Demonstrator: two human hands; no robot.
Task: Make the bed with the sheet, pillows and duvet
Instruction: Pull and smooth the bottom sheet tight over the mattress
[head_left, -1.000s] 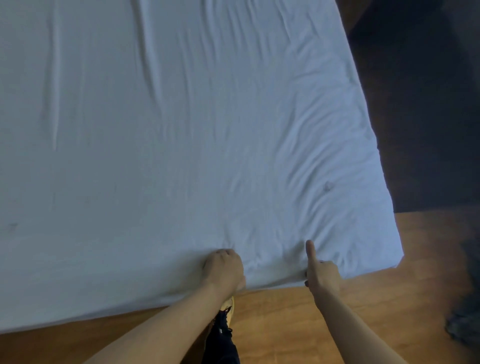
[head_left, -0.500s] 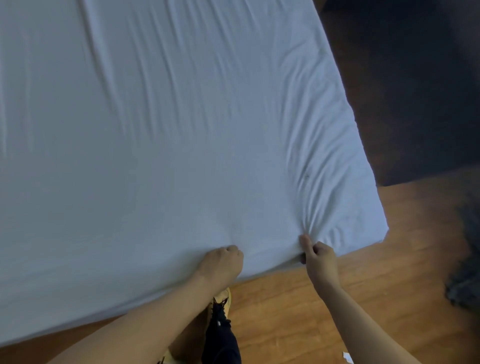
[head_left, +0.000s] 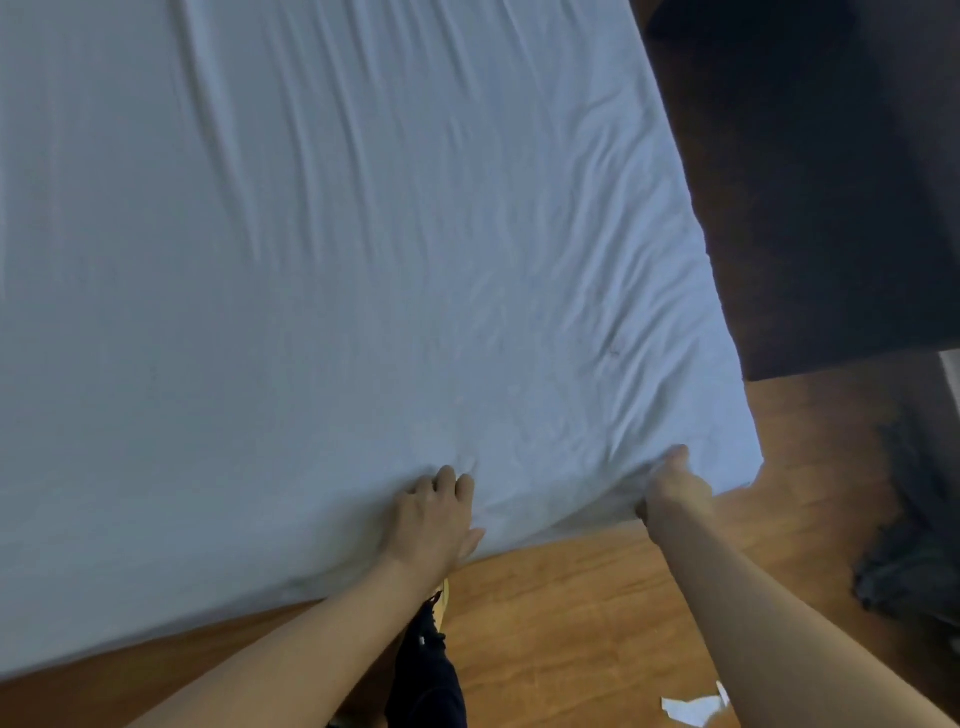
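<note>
White sheet (head_left: 363, 260) pinched by right hand (head_left: 672, 491); left hand (head_left: 434, 514) seemingly flat.

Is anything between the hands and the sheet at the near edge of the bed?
Nothing visible. The left hand rests directly on the sheet at the near edge, and the right hand grips a fold of it beside the near right corner.

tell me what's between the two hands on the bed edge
Only wrinkled white sheet lies between the left hand and right hand, seen in the head view.
</note>
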